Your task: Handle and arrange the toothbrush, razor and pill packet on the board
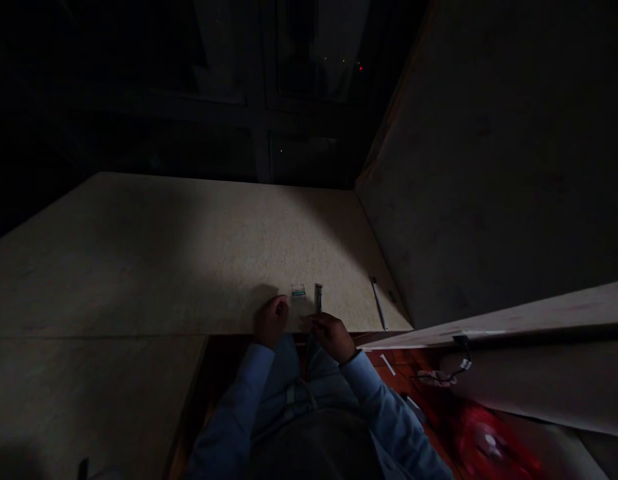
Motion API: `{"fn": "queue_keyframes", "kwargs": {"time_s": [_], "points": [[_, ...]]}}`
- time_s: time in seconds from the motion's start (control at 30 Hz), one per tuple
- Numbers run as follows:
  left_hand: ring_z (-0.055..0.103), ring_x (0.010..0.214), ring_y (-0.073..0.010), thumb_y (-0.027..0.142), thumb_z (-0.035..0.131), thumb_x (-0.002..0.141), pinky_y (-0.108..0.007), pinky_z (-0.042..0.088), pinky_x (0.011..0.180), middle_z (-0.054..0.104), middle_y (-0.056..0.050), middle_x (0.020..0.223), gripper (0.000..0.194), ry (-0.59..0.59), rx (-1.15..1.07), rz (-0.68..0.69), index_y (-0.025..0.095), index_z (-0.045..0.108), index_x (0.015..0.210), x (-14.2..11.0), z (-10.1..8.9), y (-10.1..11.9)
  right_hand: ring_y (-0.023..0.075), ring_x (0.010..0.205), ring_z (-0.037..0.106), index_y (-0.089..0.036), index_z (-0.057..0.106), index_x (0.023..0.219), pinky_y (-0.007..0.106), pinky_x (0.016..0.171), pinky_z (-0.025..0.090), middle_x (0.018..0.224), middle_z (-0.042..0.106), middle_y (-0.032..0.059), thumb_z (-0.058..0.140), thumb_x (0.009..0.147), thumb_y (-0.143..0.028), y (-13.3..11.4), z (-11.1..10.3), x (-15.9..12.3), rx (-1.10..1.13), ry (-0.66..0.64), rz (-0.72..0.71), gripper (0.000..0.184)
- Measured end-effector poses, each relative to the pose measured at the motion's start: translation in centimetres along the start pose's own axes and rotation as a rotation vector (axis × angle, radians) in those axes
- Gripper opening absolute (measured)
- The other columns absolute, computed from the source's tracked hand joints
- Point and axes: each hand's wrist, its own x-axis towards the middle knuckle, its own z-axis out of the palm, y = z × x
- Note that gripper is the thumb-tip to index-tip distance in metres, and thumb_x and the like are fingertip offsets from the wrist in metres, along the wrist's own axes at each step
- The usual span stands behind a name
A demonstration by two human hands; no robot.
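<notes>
Near the front edge of the pale tabletop (pixel 239 267), my left hand (pixel 271 321) has its fingers curled together. Whatever lies between its fingertips, if anything, is too dark and small to make out. Just right of those fingertips sits a small clear case (pixel 299 291) with a green strip in it. My right hand (pixel 333 335) is closed in a pinch, pointing left over the table edge; anything in it cannot be made out. Beyond its fingers lies a slim dark razor-like tool (pixel 319 298) with a short crosswise head. Neither the case nor the tool is visibly gripped.
A thin grey stick-like tool (pixel 379 303) lies at the table's right, near the wall (pixel 489 167). Dark window panes (pixel 259 133) stand behind. Below right, a red plastic bag (pixel 489 440) and a black cable (pixel 463 357) show beside the reddish floor (pixel 403 360).
</notes>
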Motion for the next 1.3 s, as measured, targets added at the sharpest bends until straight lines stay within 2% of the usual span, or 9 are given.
{"fn": "queue_keyframes", "kwargs": {"time_s": [0.1,0.23,0.4,0.63,0.73,0.87,1.07,1.3], "points": [[0.072,0.104,-0.0217,0.024,0.050,0.091,-0.032,0.053,0.097,0.078,-0.008,0.112,0.029,0.024,0.056,-0.020,0.021,0.074,0.106,0.8,-0.3,-1.0,0.0226,0.097,0.073,-0.021,0.077,0.109,0.034,0.086,0.057,0.107,0.078,0.0105,0.057,0.089,-0.020,0.5,0.6,0.3,-0.052,-0.018,0.055,0.028],[0.072,0.103,-0.0202,0.025,0.053,0.091,-0.029,0.053,0.095,0.078,-0.005,0.112,0.026,0.023,0.107,-0.036,0.024,0.074,0.106,1.3,0.0,-1.3,0.0224,0.092,0.073,-0.019,0.076,0.107,0.033,0.083,0.057,0.105,0.078,0.0108,0.057,0.085,-0.019,1.3,-0.5,0.7,-0.145,0.037,0.170,0.029],[0.074,0.098,-0.0192,0.024,0.052,0.092,-0.027,0.054,0.090,0.079,-0.004,0.109,0.026,0.024,0.142,-0.037,0.024,0.074,0.107,1.5,0.1,-1.3,0.0215,0.091,0.073,-0.017,0.072,0.106,0.030,0.081,0.055,0.103,0.078,0.0108,0.052,0.091,-0.028,2.3,-1.4,1.8,-0.201,0.095,0.288,0.027],[0.072,0.104,-0.0202,0.022,0.053,0.092,-0.029,0.053,0.096,0.078,-0.006,0.113,0.026,0.050,0.156,0.014,0.023,0.074,0.107,0.9,0.5,-1.8,0.0289,0.089,0.074,-0.016,0.069,0.106,0.033,0.071,0.051,0.098,0.076,0.0166,0.057,0.092,-0.048,2.3,-0.3,3.8,-0.344,0.096,0.499,0.037],[0.071,0.107,-0.0208,0.023,0.052,0.092,-0.030,0.052,0.098,0.077,-0.007,0.115,0.027,0.062,0.153,0.034,0.022,0.074,0.107,0.6,0.7,-2.0,0.0301,0.087,0.073,-0.019,0.071,0.101,0.034,0.071,0.049,0.096,0.076,0.0160,0.059,0.090,-0.049,2.7,-0.1,4.4,-0.375,0.103,0.545,0.034],[0.071,0.105,-0.0208,0.023,0.051,0.091,-0.030,0.053,0.098,0.077,-0.007,0.112,0.027,0.071,0.137,0.040,0.022,0.074,0.105,0.5,0.7,-2.0,0.0277,0.084,0.072,-0.022,0.073,0.093,0.031,0.069,0.047,0.086,0.077,0.0104,0.060,0.086,-0.047,4.0,-0.8,4.2,-0.321,0.113,0.517,0.029],[0.073,0.097,-0.0200,0.024,0.050,0.091,-0.030,0.057,0.089,0.078,-0.006,0.106,0.027,0.065,0.105,0.022,0.021,0.073,0.104,0.6,0.4,-2.0,0.0213,0.073,0.069,-0.020,0.069,0.080,0.027,0.065,0.048,0.074,0.074,0.0045,0.054,0.082,-0.043,6.4,-2.0,2.9,-0.085,0.183,0.376,0.027],[0.070,0.094,-0.0202,0.020,0.055,0.087,-0.031,0.056,0.088,0.073,-0.008,0.104,0.029,-0.035,0.130,0.150,0.019,0.075,0.108,2.2,0.4,0.1,0.0186,0.059,0.061,-0.021,0.064,0.073,0.028,0.059,0.047,0.061,0.066,0.0012,0.056,0.076,-0.049,7.6,-1.9,2.3,0.152,0.255,0.245,0.029]]}}
